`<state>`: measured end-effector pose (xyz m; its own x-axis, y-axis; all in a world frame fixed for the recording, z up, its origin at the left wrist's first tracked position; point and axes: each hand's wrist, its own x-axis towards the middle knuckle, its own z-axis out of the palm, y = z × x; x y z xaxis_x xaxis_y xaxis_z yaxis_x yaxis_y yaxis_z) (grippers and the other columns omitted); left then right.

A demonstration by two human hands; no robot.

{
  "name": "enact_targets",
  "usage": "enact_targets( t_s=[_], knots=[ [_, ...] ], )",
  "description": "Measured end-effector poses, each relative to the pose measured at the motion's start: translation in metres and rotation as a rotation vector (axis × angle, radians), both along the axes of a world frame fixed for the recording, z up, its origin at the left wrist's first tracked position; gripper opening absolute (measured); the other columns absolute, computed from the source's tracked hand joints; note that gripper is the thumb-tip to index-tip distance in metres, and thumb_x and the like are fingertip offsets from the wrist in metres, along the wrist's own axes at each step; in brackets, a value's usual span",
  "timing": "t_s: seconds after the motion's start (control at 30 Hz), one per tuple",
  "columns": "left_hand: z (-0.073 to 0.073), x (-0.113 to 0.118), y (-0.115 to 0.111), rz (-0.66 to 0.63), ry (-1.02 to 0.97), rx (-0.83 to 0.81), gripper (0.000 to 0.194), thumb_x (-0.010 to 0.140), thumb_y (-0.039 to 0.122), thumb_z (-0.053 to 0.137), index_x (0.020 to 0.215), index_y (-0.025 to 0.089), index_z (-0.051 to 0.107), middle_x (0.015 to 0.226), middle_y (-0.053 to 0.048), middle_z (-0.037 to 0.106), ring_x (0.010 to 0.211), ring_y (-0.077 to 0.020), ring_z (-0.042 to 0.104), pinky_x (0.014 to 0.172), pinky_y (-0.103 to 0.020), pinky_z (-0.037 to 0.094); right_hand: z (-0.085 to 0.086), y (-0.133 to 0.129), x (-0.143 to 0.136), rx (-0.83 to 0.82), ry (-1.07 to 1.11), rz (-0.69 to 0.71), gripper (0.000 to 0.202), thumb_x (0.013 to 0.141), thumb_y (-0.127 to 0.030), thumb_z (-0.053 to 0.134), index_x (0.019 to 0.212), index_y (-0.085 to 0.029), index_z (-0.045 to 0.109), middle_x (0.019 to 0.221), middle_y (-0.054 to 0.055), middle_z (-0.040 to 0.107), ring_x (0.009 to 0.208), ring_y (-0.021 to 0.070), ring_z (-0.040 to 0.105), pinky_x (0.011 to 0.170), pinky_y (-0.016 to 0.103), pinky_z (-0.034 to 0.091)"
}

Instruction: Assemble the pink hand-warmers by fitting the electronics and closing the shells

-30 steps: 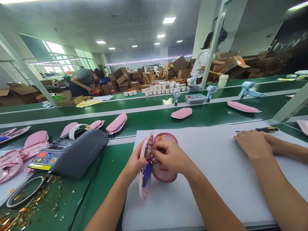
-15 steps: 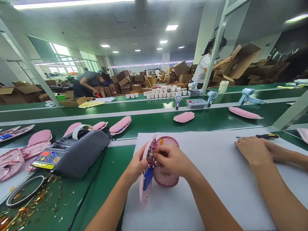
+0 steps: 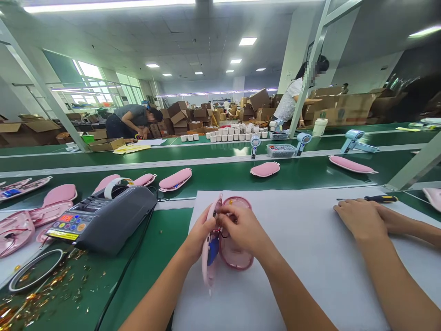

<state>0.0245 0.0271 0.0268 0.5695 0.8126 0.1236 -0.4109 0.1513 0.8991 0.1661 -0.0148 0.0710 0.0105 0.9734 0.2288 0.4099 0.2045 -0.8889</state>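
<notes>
My left hand (image 3: 199, 233) grips a pink plastic shell half (image 3: 206, 264), stood on edge with its inner side to the right. Inside that half a blue battery pack (image 3: 213, 250) and some wires show. My right hand (image 3: 243, 230) is closed in a pinch at the inner side of the same half; whatever its fingertips hold is hidden. Under the right hand the other pink shell half (image 3: 237, 258) lies with its hollow side up on a white sheet (image 3: 292, 285). Thin dark wires run between the two halves.
Another person's hands (image 3: 365, 218) rest on the sheet at the right, by a screwdriver (image 3: 381, 199). A grey tape dispenser (image 3: 117, 220) with a black cable stands left. Pink shells (image 3: 175, 179) lie along the green belt (image 3: 220, 177). Orange scraps (image 3: 41, 294) litter the lower left.
My right fingers have moved slightly left, closer into the held shell half, which now stands more edge-on. In the background, a person has lowered a cardboard box.
</notes>
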Motion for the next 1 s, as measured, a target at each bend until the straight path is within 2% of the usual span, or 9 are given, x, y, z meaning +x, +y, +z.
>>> enact_targets(
  t_s=[0.1,0.2,0.23,0.3,0.43,0.57,0.7,0.87,1.0],
  knots=[
    [0.002,0.002,-0.001,0.002,-0.046,-0.083,0.066,0.074,0.053,0.067,0.128,0.017,0.053,0.108,-0.012,0.069,0.104,-0.0303,0.063,0.092,-0.04,0.047,-0.001,-0.004,0.005,0.062,-0.024,-0.038,0.019,0.083,-0.031,0.053,0.091,-0.021,0.067,0.094,0.003,0.065,0.071,0.0137,0.057,0.066,0.027,0.045],
    [0.003,0.001,-0.001,0.012,-0.077,-0.12,0.061,0.075,0.049,0.067,0.124,0.015,0.056,0.104,-0.011,0.07,0.099,-0.0286,0.065,0.093,-0.038,0.047,-0.003,-0.006,0.007,0.054,-0.109,0.042,0.012,0.077,-0.028,0.061,0.085,-0.022,0.067,0.082,0.001,0.063,0.064,0.0128,0.053,0.061,0.026,0.043],
    [0.003,0.0,-0.001,0.024,-0.085,-0.127,0.059,0.075,0.047,0.068,0.123,0.014,0.057,0.103,-0.011,0.071,0.098,-0.0279,0.065,0.092,-0.038,0.047,-0.004,-0.006,0.006,0.064,-0.115,0.067,0.007,0.076,-0.025,0.061,0.079,-0.021,0.066,0.078,0.0,0.062,0.064,0.0127,0.052,0.06,0.025,0.042],
    [0.002,0.0,0.0,0.04,-0.097,-0.135,0.055,0.075,0.046,0.068,0.12,0.014,0.059,0.102,-0.011,0.071,0.096,-0.0274,0.066,0.09,-0.036,0.048,-0.007,-0.004,0.005,0.066,-0.073,0.099,0.011,0.079,-0.023,0.056,0.07,-0.02,0.061,0.073,-0.001,0.06,0.065,0.0126,0.052,0.059,0.025,0.04],
    [0.0,-0.001,0.003,0.027,-0.088,-0.159,0.053,0.073,0.048,0.07,0.113,0.013,0.062,0.096,-0.01,0.071,0.089,-0.0267,0.067,0.082,-0.035,0.05,-0.012,-0.001,0.004,-0.041,-0.011,0.09,0.011,0.081,-0.03,0.054,0.077,-0.021,0.053,0.07,-0.003,0.054,0.061,0.0125,0.049,0.057,0.025,0.039],
    [0.0,-0.002,0.003,0.036,-0.09,-0.183,0.047,0.074,0.047,0.069,0.106,0.013,0.063,0.087,-0.008,0.071,0.08,-0.0229,0.067,0.072,-0.03,0.051,-0.019,0.0,-0.002,-0.01,-0.282,0.073,0.019,0.068,-0.021,0.067,0.077,-0.02,0.05,0.081,-0.001,0.055,0.072,0.0156,0.05,0.062,0.026,0.04],
    [0.002,-0.002,0.002,0.019,-0.097,-0.188,0.05,0.074,0.049,0.068,0.108,0.013,0.062,0.088,-0.009,0.07,0.08,-0.0228,0.067,0.069,-0.029,0.05,-0.022,0.0,-0.007,-0.013,-0.482,0.001,0.011,0.077,-0.01,0.051,0.08,-0.019,0.056,0.091,0.003,0.056,0.075,0.0164,0.052,0.067,0.029,0.039],
    [0.0,-0.002,0.004,0.043,-0.121,-0.207,0.047,0.072,0.048,0.071,0.104,0.014,0.064,0.085,-0.008,0.07,0.079,-0.0216,0.066,0.072,-0.03,0.049,-0.019,-0.003,-0.001,0.005,-0.419,0.162,0.02,0.076,-0.004,0.042,0.07,-0.019,0.053,0.092,0.002,0.057,0.08,0.0154,0.054,0.071,0.027,0.04],
    [-0.002,-0.002,0.006,0.05,-0.127,-0.246,0.044,0.072,0.049,0.07,0.097,0.013,0.064,0.078,-0.007,0.069,0.072,-0.0209,0.065,0.068,-0.03,0.049,-0.014,-0.007,0.009,-0.143,-0.327,0.248,0.012,0.078,-0.012,0.044,0.072,-0.021,0.046,0.071,-0.003,0.053,0.064,0.0128,0.047,0.058,0.024,0.036]
  ],
)
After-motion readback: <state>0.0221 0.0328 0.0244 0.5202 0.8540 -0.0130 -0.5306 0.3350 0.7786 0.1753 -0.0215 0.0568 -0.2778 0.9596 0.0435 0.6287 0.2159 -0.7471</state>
